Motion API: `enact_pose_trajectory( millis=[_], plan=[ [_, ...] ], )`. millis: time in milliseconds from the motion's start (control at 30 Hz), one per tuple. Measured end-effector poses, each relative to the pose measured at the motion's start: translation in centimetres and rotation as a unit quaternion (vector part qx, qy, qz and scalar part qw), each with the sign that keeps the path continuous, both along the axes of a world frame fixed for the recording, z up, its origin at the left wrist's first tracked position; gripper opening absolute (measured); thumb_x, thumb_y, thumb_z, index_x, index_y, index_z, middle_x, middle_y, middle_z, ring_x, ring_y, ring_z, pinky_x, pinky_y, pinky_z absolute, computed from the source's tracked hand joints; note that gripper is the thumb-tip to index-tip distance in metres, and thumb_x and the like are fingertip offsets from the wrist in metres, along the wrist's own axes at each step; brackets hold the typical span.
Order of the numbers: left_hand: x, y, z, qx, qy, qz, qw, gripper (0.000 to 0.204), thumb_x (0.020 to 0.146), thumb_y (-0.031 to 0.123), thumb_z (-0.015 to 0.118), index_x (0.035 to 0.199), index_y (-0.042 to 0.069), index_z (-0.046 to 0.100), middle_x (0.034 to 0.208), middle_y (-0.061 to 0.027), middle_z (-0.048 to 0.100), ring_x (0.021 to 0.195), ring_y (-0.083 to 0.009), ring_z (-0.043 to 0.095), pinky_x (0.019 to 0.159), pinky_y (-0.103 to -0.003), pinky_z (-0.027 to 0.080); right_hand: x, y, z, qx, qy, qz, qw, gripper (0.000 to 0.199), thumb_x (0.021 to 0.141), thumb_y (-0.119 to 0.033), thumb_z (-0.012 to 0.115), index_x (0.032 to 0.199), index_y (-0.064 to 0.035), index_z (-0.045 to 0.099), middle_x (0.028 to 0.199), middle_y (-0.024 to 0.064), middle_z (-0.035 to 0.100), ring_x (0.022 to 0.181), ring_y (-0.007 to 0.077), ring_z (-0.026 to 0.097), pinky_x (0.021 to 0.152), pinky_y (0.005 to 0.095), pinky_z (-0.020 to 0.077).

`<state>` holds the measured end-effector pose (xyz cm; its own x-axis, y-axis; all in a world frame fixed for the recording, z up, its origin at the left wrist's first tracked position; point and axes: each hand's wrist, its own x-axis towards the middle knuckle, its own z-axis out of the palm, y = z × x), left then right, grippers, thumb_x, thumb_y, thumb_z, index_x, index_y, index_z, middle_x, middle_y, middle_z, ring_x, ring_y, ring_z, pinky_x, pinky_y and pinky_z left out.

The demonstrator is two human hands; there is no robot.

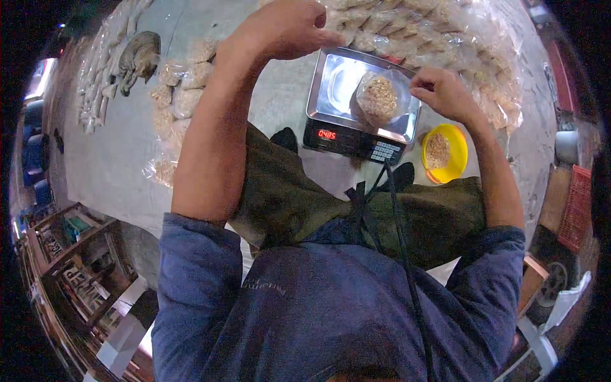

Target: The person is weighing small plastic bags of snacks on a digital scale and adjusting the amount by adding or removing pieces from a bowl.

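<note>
A clear plastic bag [377,97] with pale, grain-like pieces in it rests on the shiny metal pan of a digital scale [334,92]. My right hand [445,95] is at the scale's right side, its curled fingers pinching the edge of this bag. Beyond the scale's far left corner, my left hand [289,28] reaches across with fingers bent together; what they hold, if anything, does not show. A yellow bowl [463,156] holding more of the pale pieces stands right of the scale, below my right forearm.
Many filled clear bags [439,38] lie heaped beyond the scale. A row of filled bags [188,102] lies left of my left forearm, with more bags [95,89] farther left. A cat [140,58] lies on the floor between them. A red crate [575,210] stands far right.
</note>
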<state>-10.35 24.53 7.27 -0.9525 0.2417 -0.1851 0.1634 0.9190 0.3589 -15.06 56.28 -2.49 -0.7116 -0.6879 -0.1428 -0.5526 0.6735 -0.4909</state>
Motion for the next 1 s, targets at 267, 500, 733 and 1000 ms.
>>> enact_pose_trajectory(
  millis=[267,500,733,1000],
  plan=[
    [0.0,-1.1,0.2,-0.007,-0.018,0.022,1.0,0.048,0.086,0.046,0.064,0.104,0.001,0.065,0.103,-0.0239,0.066,0.1,-0.0392,0.062,0.085,-0.045,0.049,-0.9,-3.7,-3.1,0.032,-0.013,0.071,0.997,0.016,0.082,-0.017,0.064,0.085,-0.0022,0.067,0.081,0.0177,0.067,0.082,0.035,0.065,0.074,0.0448,0.0503],
    [-1.3,-2.2,-4.0,-0.017,0.07,-0.022,0.997,0.047,0.083,0.048,0.066,0.096,0.002,0.069,0.095,-0.0221,0.069,0.09,-0.039,0.066,0.08,-0.046,0.052,-3.2,-3.8,-13.9,0.165,0.088,0.178,0.966,0.021,0.082,-0.018,0.063,0.089,0.0001,0.068,0.091,0.0233,0.066,0.088,0.0401,0.064,0.079,0.0464,0.051],
    [-1.3,-2.2,-3.6,-0.009,0.046,-0.013,0.999,0.052,0.083,0.048,0.067,0.105,0.002,0.066,0.098,-0.0227,0.068,0.093,-0.0406,0.065,0.081,-0.046,0.051,-2.5,-5.1,-14.3,0.247,-0.001,0.13,0.96,0.036,0.078,-0.029,0.069,0.102,-0.0021,0.066,0.096,0.0243,0.065,0.097,0.0409,0.062,0.085,0.0476,0.0506],
    [-1.8,-1.6,-3.5,-0.014,0.041,-0.029,0.999,0.05,0.083,0.048,0.067,0.104,0.002,0.066,0.099,-0.0226,0.068,0.094,-0.0405,0.065,0.081,-0.047,0.051,-3.6,-2.0,-19.1,0.11,0.052,0.166,0.979,0.041,0.073,-0.033,0.072,0.106,-0.0077,0.066,0.102,0.0197,0.066,0.099,0.0383,0.061,0.084,0.0469,0.0498]
  ],
)
